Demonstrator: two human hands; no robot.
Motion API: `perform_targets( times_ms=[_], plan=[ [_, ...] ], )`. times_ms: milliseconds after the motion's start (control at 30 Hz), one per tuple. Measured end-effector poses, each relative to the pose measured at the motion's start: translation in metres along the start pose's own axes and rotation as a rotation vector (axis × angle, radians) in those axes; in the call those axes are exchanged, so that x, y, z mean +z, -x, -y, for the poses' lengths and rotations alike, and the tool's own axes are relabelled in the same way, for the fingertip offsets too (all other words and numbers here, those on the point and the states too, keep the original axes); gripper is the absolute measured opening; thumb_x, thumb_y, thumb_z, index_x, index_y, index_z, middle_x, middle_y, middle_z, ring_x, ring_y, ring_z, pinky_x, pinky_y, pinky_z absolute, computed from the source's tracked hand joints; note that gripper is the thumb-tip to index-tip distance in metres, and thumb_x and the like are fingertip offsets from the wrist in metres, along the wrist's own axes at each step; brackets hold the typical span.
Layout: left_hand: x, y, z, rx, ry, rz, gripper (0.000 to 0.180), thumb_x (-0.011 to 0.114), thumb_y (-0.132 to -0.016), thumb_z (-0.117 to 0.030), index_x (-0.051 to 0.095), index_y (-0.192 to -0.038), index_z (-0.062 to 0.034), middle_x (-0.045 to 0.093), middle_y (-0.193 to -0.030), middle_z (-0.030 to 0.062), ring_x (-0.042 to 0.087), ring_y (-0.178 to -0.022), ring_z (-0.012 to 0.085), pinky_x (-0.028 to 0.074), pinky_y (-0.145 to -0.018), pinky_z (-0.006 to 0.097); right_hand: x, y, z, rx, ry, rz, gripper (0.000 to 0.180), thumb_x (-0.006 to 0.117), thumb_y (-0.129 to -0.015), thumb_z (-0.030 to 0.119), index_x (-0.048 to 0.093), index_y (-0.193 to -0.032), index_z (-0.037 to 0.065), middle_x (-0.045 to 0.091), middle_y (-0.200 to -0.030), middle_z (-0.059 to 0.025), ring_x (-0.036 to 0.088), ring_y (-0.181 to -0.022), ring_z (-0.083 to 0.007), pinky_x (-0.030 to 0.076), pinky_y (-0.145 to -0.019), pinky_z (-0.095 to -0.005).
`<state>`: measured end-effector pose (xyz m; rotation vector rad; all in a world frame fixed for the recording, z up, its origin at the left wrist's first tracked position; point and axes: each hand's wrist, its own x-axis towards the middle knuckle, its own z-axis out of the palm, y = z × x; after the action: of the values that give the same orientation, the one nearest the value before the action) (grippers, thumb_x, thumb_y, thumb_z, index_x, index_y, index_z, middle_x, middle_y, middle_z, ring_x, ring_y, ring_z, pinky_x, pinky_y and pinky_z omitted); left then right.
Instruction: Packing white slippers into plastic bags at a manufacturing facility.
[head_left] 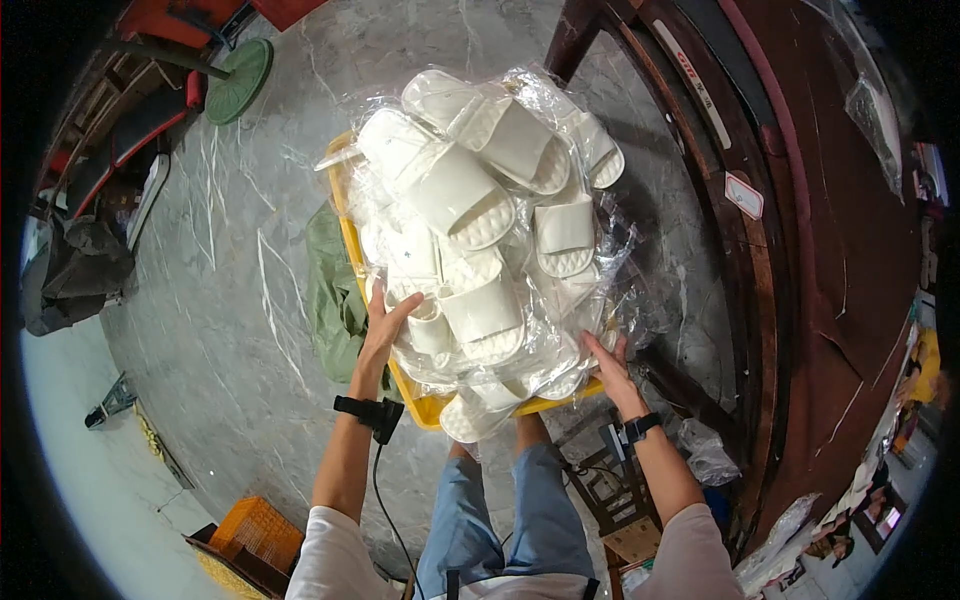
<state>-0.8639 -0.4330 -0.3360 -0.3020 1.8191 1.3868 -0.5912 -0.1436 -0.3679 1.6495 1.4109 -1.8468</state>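
A heap of white slippers [458, 195] in clear plastic bags rises above the rim of a yellow basket [346, 205] in front of my legs. One slipper [482, 312] lies near my left hand, and another [475, 412] leans over the near rim. My left hand [386, 318] rests against the heap's left side, thumb and fingers spread. On the opposite side, my right hand [612, 366] touches the bagged slippers at the lower right corner, its fingers stretched apart. Neither hand is closed round a slipper. Most of the basket is hidden under the heap.
A dark wooden table [745, 250] with a brown covering stands close on the right. Green sacking [332, 290] lies beside the basket on the left. A round green base [240, 82] stands at the far left, and an orange crate [258, 535] at the near left. A cable [383, 510] hangs from my left wrist.
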Motion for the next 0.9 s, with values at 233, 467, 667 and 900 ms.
perform_targets(
  times_ms=[233, 467, 667, 900],
  plan=[
    [0.030, 0.006, 0.028, 0.133, -0.035, -0.036, 0.087, 0.072, -0.070, -0.024, 0.025, -0.139, 0.0004, 0.040, -0.132, 0.0198, 0.044, -0.116, 0.0278, 0.038, -0.096, 0.035, 0.015, -0.016, -0.001, -0.202, -0.080, 0.042, 0.087, 0.070, -0.076, 0.043, 0.020, -0.136, 0.005, 0.031, -0.138, -0.0191, 0.032, -0.126, -0.0297, 0.027, -0.102, -0.0429],
    [0.023, 0.005, 0.026, -0.042, 0.054, -0.247, 0.108, 0.077, -0.067, -0.030, 0.007, -0.141, 0.0030, 0.033, -0.135, 0.0235, 0.040, -0.120, 0.0306, 0.035, -0.099, 0.036, 0.037, 0.017, 0.083, -0.338, 0.644, -0.591, 0.097, 0.067, -0.076, 0.050, 0.013, -0.139, 0.001, 0.023, -0.138, -0.0287, 0.024, -0.130, -0.0356, 0.023, -0.104, -0.0453],
    [0.021, -0.003, 0.033, -0.058, 0.151, -0.078, 0.099, 0.076, -0.068, -0.023, 0.013, -0.138, 0.0046, 0.040, -0.129, 0.0208, 0.044, -0.116, 0.0284, 0.038, -0.096, 0.034, 0.061, -0.011, 0.113, -0.217, 0.105, -0.014, 0.109, 0.071, -0.070, 0.053, 0.011, -0.137, -0.011, 0.029, -0.137, -0.0266, 0.034, -0.124, -0.0323, 0.030, -0.102, -0.0383],
    [0.030, 0.028, 0.005, -0.187, 0.371, -0.088, 0.077, 0.067, -0.071, -0.006, 0.025, -0.135, 0.0013, 0.051, -0.118, 0.0176, 0.054, -0.103, 0.0250, 0.045, -0.086, 0.032, 0.094, -0.010, 0.068, -0.179, 0.076, 0.120, 0.050, 0.060, -0.085, 0.027, 0.048, -0.119, -0.007, 0.056, -0.115, -0.0166, 0.053, -0.102, -0.0234, 0.042, -0.085, -0.0327]
  ],
)
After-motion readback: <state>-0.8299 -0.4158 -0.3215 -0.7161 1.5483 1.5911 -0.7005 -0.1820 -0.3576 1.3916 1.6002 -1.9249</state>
